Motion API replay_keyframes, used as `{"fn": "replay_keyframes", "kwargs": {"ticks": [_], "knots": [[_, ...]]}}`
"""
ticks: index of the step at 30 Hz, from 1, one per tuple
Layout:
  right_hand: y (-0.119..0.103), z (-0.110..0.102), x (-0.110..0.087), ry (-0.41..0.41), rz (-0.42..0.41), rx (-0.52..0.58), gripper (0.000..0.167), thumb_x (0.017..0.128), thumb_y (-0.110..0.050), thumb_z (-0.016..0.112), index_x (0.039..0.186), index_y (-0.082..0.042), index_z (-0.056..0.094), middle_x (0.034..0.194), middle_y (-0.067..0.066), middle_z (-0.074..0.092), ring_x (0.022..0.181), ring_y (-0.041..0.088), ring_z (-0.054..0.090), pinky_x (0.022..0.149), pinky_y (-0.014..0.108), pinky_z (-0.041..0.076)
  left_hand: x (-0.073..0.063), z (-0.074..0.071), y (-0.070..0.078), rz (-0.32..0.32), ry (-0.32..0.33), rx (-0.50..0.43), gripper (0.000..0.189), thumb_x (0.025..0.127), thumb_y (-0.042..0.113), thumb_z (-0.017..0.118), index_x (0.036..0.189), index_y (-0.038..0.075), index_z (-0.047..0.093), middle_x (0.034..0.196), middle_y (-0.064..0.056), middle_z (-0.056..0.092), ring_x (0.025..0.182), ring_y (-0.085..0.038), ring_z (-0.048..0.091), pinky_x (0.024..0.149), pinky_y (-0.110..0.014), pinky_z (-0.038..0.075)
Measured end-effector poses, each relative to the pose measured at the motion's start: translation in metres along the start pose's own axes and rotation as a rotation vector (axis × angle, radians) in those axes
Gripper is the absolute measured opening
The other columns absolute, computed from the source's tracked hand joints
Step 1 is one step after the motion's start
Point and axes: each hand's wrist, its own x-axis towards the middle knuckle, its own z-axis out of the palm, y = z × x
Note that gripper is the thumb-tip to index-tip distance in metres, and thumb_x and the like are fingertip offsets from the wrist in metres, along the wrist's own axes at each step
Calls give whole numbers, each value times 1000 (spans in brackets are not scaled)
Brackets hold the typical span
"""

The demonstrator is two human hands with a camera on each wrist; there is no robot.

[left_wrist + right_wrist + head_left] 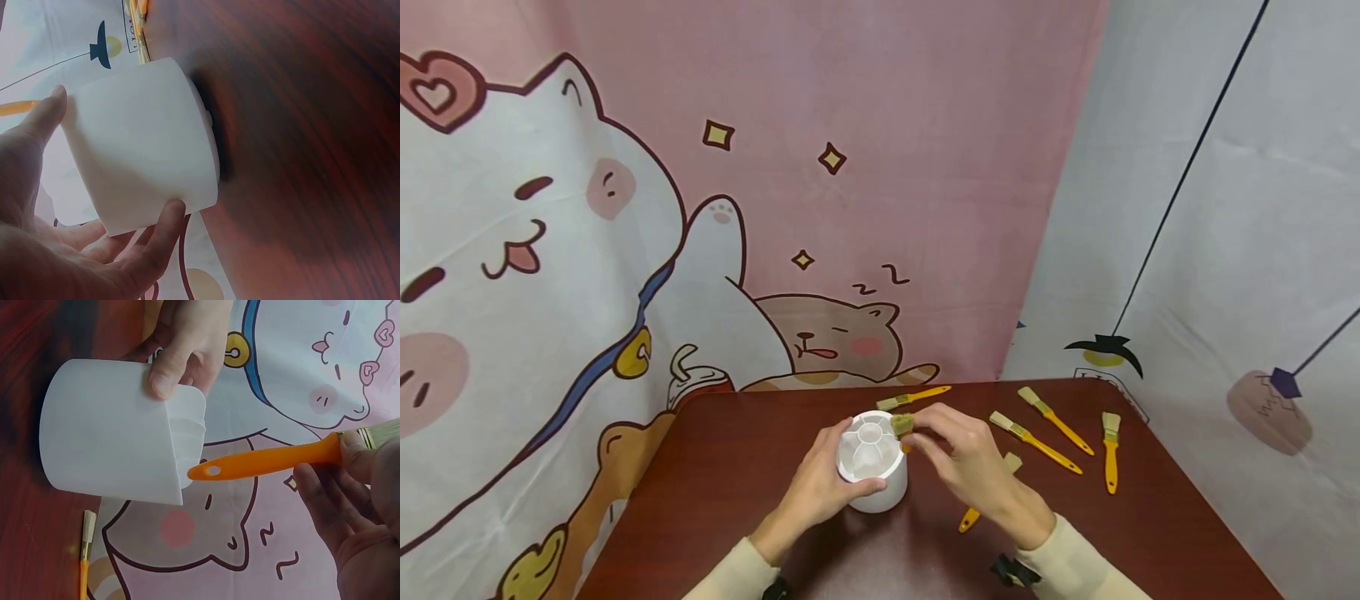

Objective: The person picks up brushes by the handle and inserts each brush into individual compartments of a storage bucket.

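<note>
Around the white divided holder (pixel 112 428) my left hand (pixel 823 477) curls, thumb up at the rim and fingers along its wall, while just to the holder's right my right hand (pixel 962 454) pinches a yellow-handled brush (pixel 269 461) near its bristles, handle end at the holder's opening, though whether it touches I cannot tell. Behind the holder on the dark red bench (pixel 737 467) lies another brush (pixel 913 398); to its right lie a half-hidden brush (pixel 970 520) and, farther off, three more brushes (pixel 1033 442).
</note>
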Motion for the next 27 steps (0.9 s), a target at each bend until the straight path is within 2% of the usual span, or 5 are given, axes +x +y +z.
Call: {"fn": "replay_keyframes", "kwargs": {"ticks": [8,16,27], "knots": [[2,8,1,-6,-43,40,36,90,9,93,117,-13,83,110,1,84,98,16,83,91,19,66,0,0,0,9,8,2,123,75,58,109,170,5,52,154,-18,67,131,-35,73,106,-56,62],[8,19,-5,-24,-51,35,33,91,9,93,115,-11,82,109,1,83,96,15,81,87,19,65,1,-1,1,10,8,-3,123,75,57,109,170,4,51,155,-19,67,130,-36,73,105,-57,63],[19,29,-14,-105,-6,71,30,95,7,90,118,-12,83,109,-1,83,95,13,79,84,18,64,0,-2,0,7,-1,0,122,75,57,109,169,5,52,154,-19,67,128,-35,73,103,-56,63]]}}
